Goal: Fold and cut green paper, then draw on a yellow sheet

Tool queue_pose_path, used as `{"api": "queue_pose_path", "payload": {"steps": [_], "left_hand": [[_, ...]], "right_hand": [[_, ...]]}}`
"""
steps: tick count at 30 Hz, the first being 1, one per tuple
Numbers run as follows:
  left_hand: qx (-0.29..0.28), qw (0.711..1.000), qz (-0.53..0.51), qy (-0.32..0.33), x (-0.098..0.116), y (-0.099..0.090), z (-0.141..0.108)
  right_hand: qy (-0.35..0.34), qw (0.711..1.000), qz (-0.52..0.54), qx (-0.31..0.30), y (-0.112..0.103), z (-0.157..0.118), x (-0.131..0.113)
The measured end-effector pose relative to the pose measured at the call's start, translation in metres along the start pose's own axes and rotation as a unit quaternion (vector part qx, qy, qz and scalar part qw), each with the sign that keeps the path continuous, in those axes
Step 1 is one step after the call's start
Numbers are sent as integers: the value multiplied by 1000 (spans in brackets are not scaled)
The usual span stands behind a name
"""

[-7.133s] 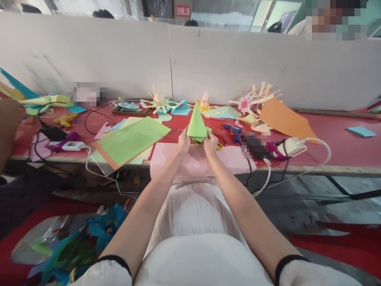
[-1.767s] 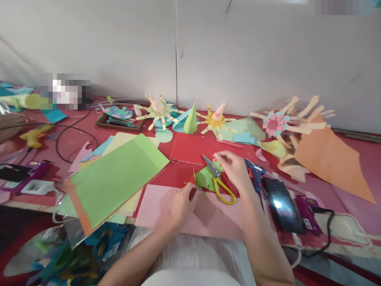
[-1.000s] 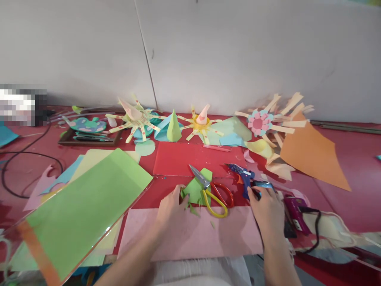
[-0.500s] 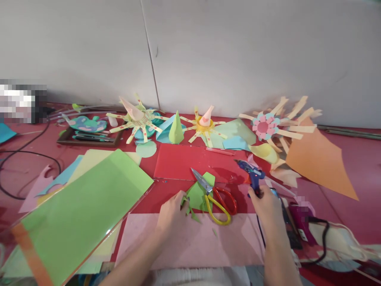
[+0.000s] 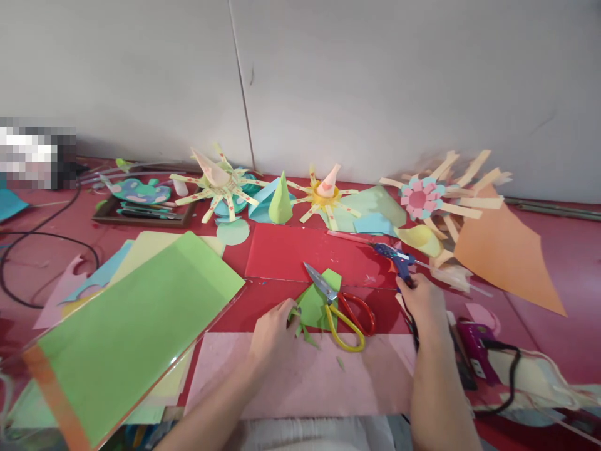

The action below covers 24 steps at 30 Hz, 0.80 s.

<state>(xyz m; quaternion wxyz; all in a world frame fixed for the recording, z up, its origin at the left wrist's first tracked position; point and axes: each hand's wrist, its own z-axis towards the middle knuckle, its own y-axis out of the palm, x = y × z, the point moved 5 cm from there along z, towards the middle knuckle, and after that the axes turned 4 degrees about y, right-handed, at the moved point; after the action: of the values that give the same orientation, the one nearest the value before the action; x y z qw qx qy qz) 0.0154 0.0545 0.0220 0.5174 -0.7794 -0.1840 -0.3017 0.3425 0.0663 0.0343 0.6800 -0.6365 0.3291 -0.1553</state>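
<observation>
My right hand (image 5: 425, 304) is closed around the handle of a blue hot glue gun (image 5: 398, 258), its nozzle pointing up and left over the red sheet. A clear glue stick (image 5: 434, 270) sticks out toward the right behind the gun. My left hand (image 5: 277, 329) has its fingers curled on small green paper scraps (image 5: 307, 337), at the left edge of a green paper piece (image 5: 313, 308). Scissors (image 5: 345, 316) with one yellow and one red handle lie across that piece, blades toward the upper left. A pink sheet (image 5: 300, 376) lies under my wrists.
Paper flower crafts (image 5: 225, 188) and a green paper cone (image 5: 280, 202) stand along the wall. Green sheets in a clear sleeve (image 5: 136, 338) lie at the left, below a tray of pens (image 5: 141, 220). A purple device (image 5: 479, 354) with a black cord sits at the right.
My right hand has moved slightly up and to the right with the glue gun, which has turned so the glue stick shows. My left hand has hardly moved.
</observation>
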Motion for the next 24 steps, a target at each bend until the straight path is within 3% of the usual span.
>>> {"api": "queue_pose_path", "payload": {"steps": [3, 7, 9, 12, 15, 18, 24], "left_hand": [[-4, 1000, -4, -7, -1, 0, 1], [-9, 1000, -20, -16, -2, 0, 1], [-11, 999, -36, -18, -2, 1, 1], [-12, 997, -72, -12, -2, 4, 0], [2, 993, -118, -3, 0, 3, 0], [10, 986, -164, 3, 2, 1, 0], [23, 973, -227, 22, 5, -8, -2]], "right_hand": [[3, 1000, -2, 2, -6, -6, 0], [-22, 998, 6, 64, -29, -23, -9], [-62, 997, 47, 25, -32, -37, -18], [-139, 976, 109, -128, -19, -67, -38], [-189, 959, 79, -196, -3, -98, -54], [-191, 961, 28, -196, 10, -115, -65], [-185, 968, 8, -167, 23, -119, -74]]}}
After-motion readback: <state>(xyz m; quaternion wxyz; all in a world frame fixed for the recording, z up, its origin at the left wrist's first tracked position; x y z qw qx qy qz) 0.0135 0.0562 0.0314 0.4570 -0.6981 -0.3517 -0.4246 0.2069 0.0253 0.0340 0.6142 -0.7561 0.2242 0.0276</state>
